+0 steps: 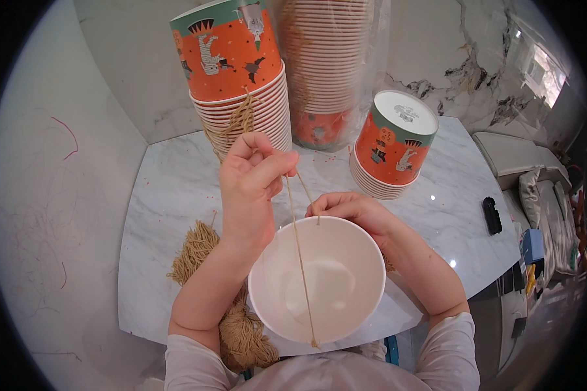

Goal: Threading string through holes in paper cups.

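Note:
A white-lined paper bucket (pixel 346 280) is in front of me, its open mouth facing up toward me. A thin tan string (pixel 300 251) crosses the opening, from the near rim up to my left hand (pixel 254 179), and continues down to the far rim. Above the bucket's far left side, my left hand is closed in a pinch on that string. My right hand (pixel 359 212) grips the bucket at its far rim, its fingertips beside the spot where the string meets the edge. The fingers behind the rim are partly hidden.
Bundles of tan string (pixel 199 251) lie left of the bucket on a marbled table (pixel 163 189). Behind stand an orange-and-green bucket stack (pixel 228 58) draped with strings, a plastic-wrapped stack (pixel 326 58), and a shorter upside-down stack (pixel 394 146). A small black object (pixel 492 216) lies right.

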